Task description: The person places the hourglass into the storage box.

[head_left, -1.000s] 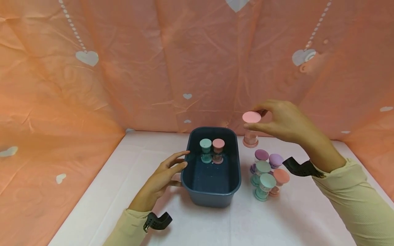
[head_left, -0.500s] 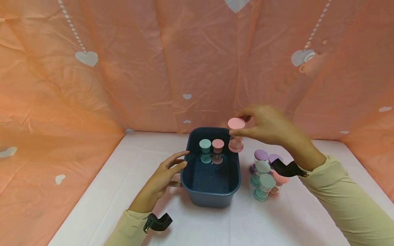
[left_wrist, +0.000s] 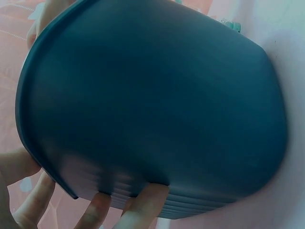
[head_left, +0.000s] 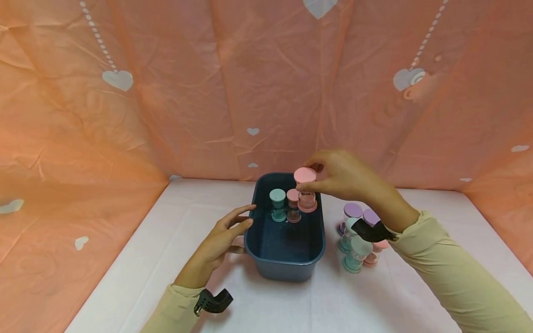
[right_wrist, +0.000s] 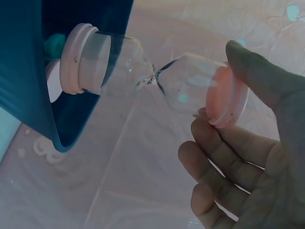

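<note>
My right hand (head_left: 345, 178) pinches a pink-capped hourglass (head_left: 307, 198) by its top cap, between thumb and fingers. It hangs upright over the right part of a dark blue plastic bin (head_left: 287, 272). In the right wrist view the hourglass (right_wrist: 126, 59) shows clear glass bulbs with a narrow waist. Inside the bin, a teal hourglass (head_left: 278, 198) and another pink hourglass (head_left: 293, 215) stand side by side near the back; the held one partly overlaps the pink one. My left hand (head_left: 216, 240) touches the bin's left side, fingertips (left_wrist: 151, 193) against the outer wall and rim.
Right of the bin, several hourglasses stand grouped on the white table (head_left: 166, 268): purple (head_left: 353, 210), teal (head_left: 360, 247) and coral (head_left: 372, 257). My right forearm passes over part of that group. An orange curtain (head_left: 266, 92) with hearts rises behind the table.
My right hand has carried the pink hourglass left and somewhat lower, from beyond the bin's right side to over the bin. The left hand and the bin have stayed put.
</note>
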Motion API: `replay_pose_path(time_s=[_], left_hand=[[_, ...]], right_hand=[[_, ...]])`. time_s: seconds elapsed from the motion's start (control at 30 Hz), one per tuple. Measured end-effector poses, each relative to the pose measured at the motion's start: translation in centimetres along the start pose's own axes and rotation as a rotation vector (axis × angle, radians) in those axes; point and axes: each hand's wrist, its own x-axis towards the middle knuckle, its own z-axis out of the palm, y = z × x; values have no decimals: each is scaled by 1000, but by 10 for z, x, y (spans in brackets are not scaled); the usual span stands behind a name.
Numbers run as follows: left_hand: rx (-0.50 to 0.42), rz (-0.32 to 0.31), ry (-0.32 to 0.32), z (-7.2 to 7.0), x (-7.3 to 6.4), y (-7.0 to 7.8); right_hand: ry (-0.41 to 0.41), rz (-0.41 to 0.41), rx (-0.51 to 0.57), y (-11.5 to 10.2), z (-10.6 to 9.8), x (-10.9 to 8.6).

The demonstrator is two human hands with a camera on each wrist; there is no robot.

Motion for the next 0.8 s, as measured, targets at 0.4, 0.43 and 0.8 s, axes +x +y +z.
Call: replay_pose_path(time_s=[0.4, 0.43, 0.8], left_hand=[[2, -3, -7, 0, 1, 1], [3, -2, -8, 1, 2, 1], [-3, -3, -10, 2, 3, 1]], right_hand=[[-58, -16, -44, -1, 19, 10], [-60, -16, -44, -1, 21, 10], [-107, -47, -50, -2, 41, 17]])
